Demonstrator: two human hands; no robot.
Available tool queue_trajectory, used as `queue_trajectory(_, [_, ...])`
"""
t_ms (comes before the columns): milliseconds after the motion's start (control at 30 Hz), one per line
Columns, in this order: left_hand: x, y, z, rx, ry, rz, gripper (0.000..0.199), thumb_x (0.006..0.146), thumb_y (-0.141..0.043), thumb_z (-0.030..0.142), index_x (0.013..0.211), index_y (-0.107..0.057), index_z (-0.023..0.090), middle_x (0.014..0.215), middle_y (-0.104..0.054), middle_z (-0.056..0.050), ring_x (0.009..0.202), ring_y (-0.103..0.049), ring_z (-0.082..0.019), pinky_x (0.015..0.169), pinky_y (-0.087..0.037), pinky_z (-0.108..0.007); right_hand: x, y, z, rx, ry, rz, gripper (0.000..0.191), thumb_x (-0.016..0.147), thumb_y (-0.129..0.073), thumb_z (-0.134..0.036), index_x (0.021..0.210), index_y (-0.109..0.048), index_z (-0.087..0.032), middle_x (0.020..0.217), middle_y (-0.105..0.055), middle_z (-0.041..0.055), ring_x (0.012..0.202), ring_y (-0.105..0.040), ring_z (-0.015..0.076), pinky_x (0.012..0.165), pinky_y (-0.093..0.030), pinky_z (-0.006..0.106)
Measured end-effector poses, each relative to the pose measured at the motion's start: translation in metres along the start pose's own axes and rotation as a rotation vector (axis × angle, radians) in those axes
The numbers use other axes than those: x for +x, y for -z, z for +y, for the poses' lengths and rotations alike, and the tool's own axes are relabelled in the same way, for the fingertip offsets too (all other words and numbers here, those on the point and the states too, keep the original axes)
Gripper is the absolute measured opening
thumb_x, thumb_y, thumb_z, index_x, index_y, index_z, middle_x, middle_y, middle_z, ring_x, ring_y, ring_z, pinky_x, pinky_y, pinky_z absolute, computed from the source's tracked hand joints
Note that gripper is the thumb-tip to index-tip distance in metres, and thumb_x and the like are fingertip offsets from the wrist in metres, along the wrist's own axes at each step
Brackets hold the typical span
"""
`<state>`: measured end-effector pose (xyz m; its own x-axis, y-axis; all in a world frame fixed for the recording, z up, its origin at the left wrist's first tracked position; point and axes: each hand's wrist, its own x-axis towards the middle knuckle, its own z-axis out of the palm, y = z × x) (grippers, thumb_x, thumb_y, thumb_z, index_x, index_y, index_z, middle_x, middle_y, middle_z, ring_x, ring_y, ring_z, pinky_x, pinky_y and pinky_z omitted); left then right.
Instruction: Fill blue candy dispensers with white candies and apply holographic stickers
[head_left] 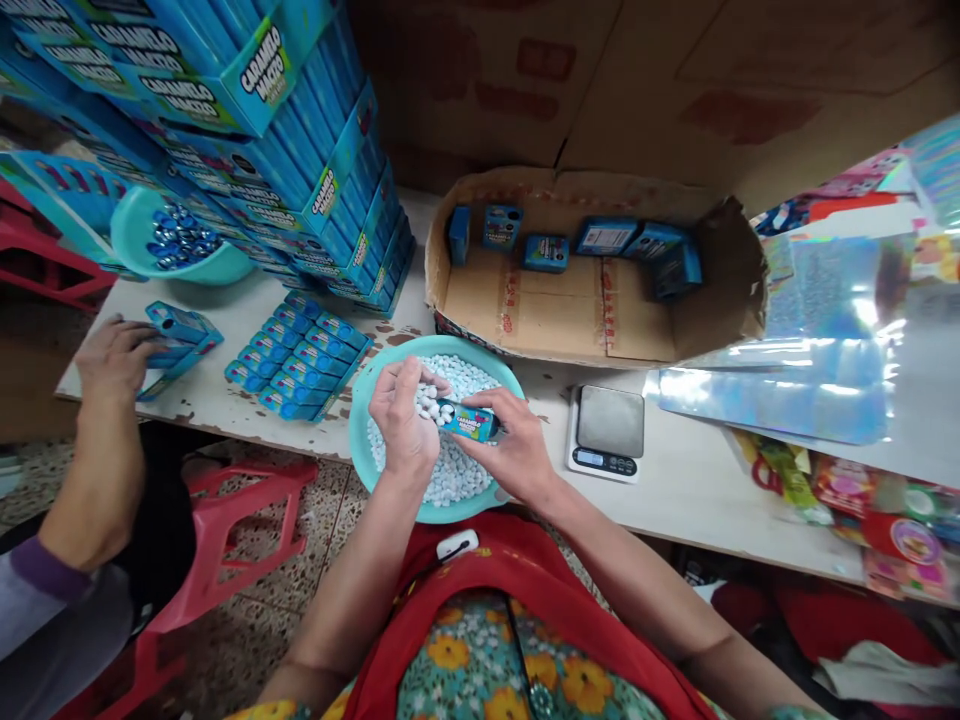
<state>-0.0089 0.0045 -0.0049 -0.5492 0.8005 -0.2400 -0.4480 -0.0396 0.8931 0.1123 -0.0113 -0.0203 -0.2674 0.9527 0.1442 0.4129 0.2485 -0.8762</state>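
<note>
A turquoise basin (361, 440) full of small white candies (456, 475) stands at the table's front edge. Above it my left hand (405, 415) is cupped around several white candies. My right hand (517, 440) grips a small blue box (471, 422) lying on its side, its end against the candies in my left palm. Some candies show at the mouth of the box.
An open cardboard box (555, 310) with several blue boxes stands behind the basin. A scale (609, 425) sits to the right. At left are blue box rows (296, 360), tall stacks (300, 180), a candy bowl (225, 265) and another person's hand (116, 355).
</note>
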Motion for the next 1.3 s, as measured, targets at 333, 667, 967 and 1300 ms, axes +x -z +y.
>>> queue_trajectory(333, [-0.007, -0.001, 0.002, 0.057, -0.058, 0.023, 0.028, 0.08, -0.063, 0.038, 0.067, -0.05, 0.017, 0.061, -0.051, 0.003, 0.057, -0.053, -0.009, 0.055, -0.044, -0.022, -0.003, -0.002, -0.002, 0.011, 0.018, 0.0, 0.027, 0.072, -0.074, -0.025, 0.096, -0.062, -0.023, 0.092, -0.067, 0.0031, 0.092, -0.062, 0.0219, 0.083, -0.047, 0.038])
queue_trajectory(667, [-0.006, -0.002, -0.01, 0.075, -0.06, 0.087, 0.029, 0.082, -0.06, 0.04, 0.068, -0.049, 0.017, 0.058, -0.048, 0.004, 0.054, -0.051, -0.009, 0.056, -0.044, -0.023, -0.007, -0.008, 0.008, 0.027, -0.006, 0.02, 0.027, 0.071, -0.074, -0.027, 0.095, -0.062, -0.023, 0.092, -0.067, 0.0034, 0.091, -0.062, 0.0222, 0.082, -0.048, 0.037])
queue_trajectory(967, [-0.028, -0.018, 0.016, -0.035, -0.095, -0.08, 0.028, 0.085, -0.055, 0.041, 0.07, -0.052, 0.018, 0.062, -0.048, 0.002, 0.056, -0.05, -0.01, 0.053, -0.043, -0.023, -0.012, 0.009, 0.011, 0.239, -0.079, 0.033, 0.032, 0.069, -0.077, -0.027, 0.097, -0.064, -0.022, 0.095, -0.065, 0.0028, 0.093, -0.061, 0.02, 0.086, -0.047, 0.035])
queue_trajectory(1300, [0.015, 0.062, -0.05, 1.066, -0.211, -0.431, 0.024, 0.076, -0.061, 0.042, 0.085, -0.064, 0.02, 0.094, -0.065, -0.007, 0.095, -0.059, -0.024, 0.088, -0.047, -0.042, -0.035, 0.05, 0.049, 0.442, -0.343, 0.045, 0.045, 0.059, -0.083, -0.038, 0.097, -0.066, -0.022, 0.095, -0.066, 0.0027, 0.089, -0.062, 0.0203, 0.083, -0.049, 0.034])
